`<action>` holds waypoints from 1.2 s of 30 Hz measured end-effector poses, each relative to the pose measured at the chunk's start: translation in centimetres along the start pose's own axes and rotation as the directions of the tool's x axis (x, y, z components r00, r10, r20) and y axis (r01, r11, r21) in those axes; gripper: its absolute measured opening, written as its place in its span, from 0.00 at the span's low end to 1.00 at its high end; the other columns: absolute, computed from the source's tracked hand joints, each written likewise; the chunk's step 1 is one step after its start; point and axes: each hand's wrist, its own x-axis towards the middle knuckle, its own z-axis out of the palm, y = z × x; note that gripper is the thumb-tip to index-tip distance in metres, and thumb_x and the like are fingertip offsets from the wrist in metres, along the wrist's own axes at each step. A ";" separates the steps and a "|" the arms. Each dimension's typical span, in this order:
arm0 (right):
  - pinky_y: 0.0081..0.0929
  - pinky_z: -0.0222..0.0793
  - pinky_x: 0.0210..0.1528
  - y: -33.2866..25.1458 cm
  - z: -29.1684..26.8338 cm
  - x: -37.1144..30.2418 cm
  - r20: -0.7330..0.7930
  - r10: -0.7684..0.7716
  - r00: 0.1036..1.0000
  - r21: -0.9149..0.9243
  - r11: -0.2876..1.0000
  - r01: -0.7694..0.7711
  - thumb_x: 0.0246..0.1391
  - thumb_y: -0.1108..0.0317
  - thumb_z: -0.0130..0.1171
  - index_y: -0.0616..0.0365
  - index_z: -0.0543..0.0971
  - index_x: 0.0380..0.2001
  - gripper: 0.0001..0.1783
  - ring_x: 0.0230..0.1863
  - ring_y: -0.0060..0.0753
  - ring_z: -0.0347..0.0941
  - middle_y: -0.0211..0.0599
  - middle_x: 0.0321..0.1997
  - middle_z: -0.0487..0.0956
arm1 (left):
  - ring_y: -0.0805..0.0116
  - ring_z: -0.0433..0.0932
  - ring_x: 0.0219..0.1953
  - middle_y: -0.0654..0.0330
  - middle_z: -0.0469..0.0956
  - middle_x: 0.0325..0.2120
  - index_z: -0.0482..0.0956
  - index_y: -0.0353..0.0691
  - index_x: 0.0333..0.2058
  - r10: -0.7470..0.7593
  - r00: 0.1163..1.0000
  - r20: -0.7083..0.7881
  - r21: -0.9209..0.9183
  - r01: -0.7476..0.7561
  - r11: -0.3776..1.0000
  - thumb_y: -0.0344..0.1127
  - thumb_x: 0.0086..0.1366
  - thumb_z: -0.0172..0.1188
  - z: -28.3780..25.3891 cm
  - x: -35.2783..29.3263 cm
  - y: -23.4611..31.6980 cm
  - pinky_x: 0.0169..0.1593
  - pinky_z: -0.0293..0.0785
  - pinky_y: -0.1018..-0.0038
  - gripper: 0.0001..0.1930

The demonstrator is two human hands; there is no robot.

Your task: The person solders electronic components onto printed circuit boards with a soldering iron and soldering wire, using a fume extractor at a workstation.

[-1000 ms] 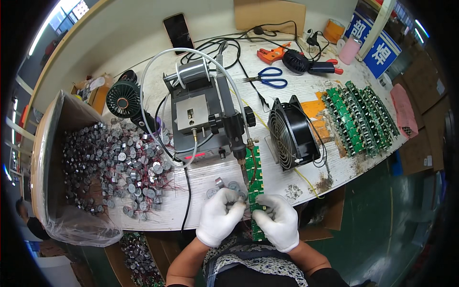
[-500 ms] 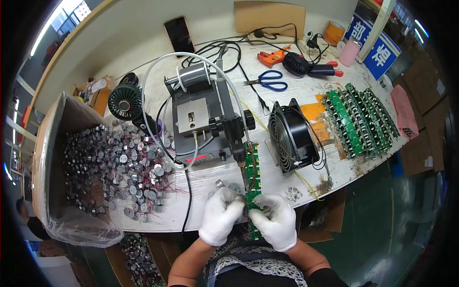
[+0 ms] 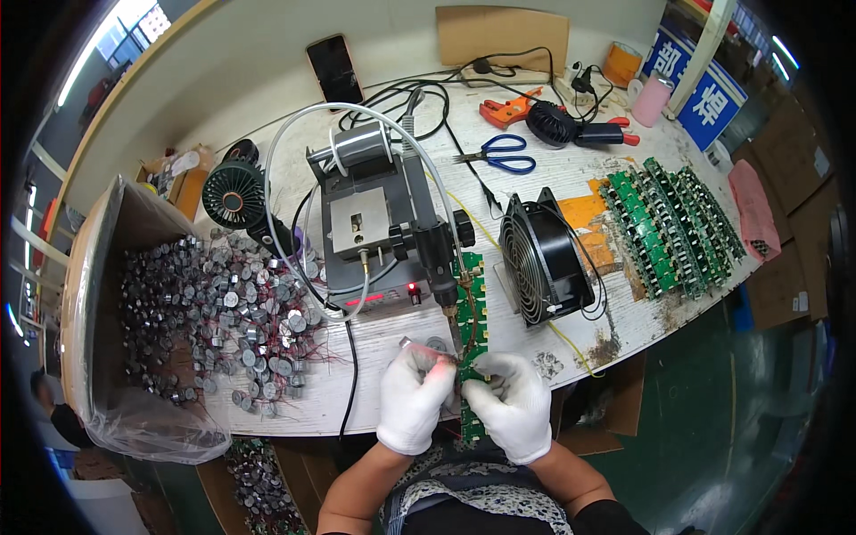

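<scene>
A long green circuit board strip (image 3: 473,312) lies lengthwise under the tip of a soldering iron (image 3: 453,325) held in a stand. My left hand (image 3: 413,401), in a white glove, is closed in a pinch at the strip's left edge, close to the iron's tip. Whatever is between those fingers is hidden. From the right, my gloved right hand (image 3: 513,406) has its thumb and fingers closed on the strip's edge. Just beyond my left fingers lies a small round metal part (image 3: 436,344). The iron belongs to a grey soldering machine (image 3: 379,267) with a solder spool (image 3: 361,143).
Many small metal cylinders with red wires (image 3: 259,303) spill from a plastic-lined box (image 3: 98,312) at left. A square black fan (image 3: 546,259) stands right of the iron. Finished-looking green board strips (image 3: 673,227) are grouped far right. Blue-handled scissors (image 3: 508,153) and cables lie behind.
The board strip has slid slightly away from me under the iron. A red light now glows on the soldering machine, and a reddish tint shows on my left fingertips.
</scene>
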 end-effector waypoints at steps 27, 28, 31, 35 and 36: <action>0.15 0.71 0.28 0.3 0.4 -0.4 -0.050 -0.074 0.996 -0.052 0.996 0.071 0.47 0.80 0.63 0.68 0.73 0.39 0.15 0.27 0.16 0.73 0.35 0.34 0.78 | 0.81 0.72 0.24 0.64 0.77 0.24 0.75 0.32 0.32 0.170 0.981 -0.094 0.200 -0.149 0.968 0.27 0.59 0.62 0.2 -0.5 -0.9 0.29 0.70 0.82 0.06; 0.15 0.71 0.28 0.3 0.4 -0.5 -0.055 -0.049 0.997 -0.035 0.998 0.047 0.47 0.80 0.63 0.68 0.73 0.39 0.15 0.27 0.16 0.73 0.35 0.33 0.78 | 0.81 0.72 0.24 0.64 0.77 0.24 0.75 0.32 0.31 0.150 0.984 -0.096 0.236 -0.124 0.964 0.27 0.58 0.62 0.1 -0.5 -0.8 0.29 0.70 0.81 0.06; 0.15 0.71 0.28 0.1 0.4 -0.6 -0.058 -0.025 0.998 -0.024 0.999 0.023 0.46 0.80 0.64 0.68 0.73 0.39 0.15 0.27 0.16 0.73 0.35 0.33 0.78 | 0.81 0.72 0.23 0.64 0.77 0.22 0.75 0.33 0.30 0.174 0.983 -0.064 0.289 -0.149 0.946 0.28 0.57 0.62 -0.2 -0.2 -0.7 0.28 0.70 0.81 0.06; 0.20 0.75 0.30 -0.5 0.2 -0.8 -0.057 -0.012 0.998 -0.061 0.998 0.008 0.47 0.73 0.67 0.67 0.77 0.37 0.14 0.28 0.24 0.78 0.41 0.36 0.80 | 0.81 0.71 0.22 0.64 0.76 0.20 0.75 0.33 0.29 0.245 0.969 -0.019 0.416 -0.215 0.883 0.29 0.56 0.62 -0.2 0.0 0.3 0.27 0.69 0.81 0.06; 0.20 0.75 0.30 -0.4 0.2 -0.8 -0.057 -0.013 0.998 -0.060 0.998 0.009 0.47 0.73 0.67 0.67 0.77 0.37 0.14 0.28 0.24 0.78 0.41 0.36 0.80 | 0.81 0.70 0.22 0.65 0.75 0.20 0.75 0.33 0.29 0.251 0.968 -0.012 0.431 -0.221 0.875 0.28 0.56 0.62 -0.2 0.1 0.3 0.27 0.69 0.81 0.06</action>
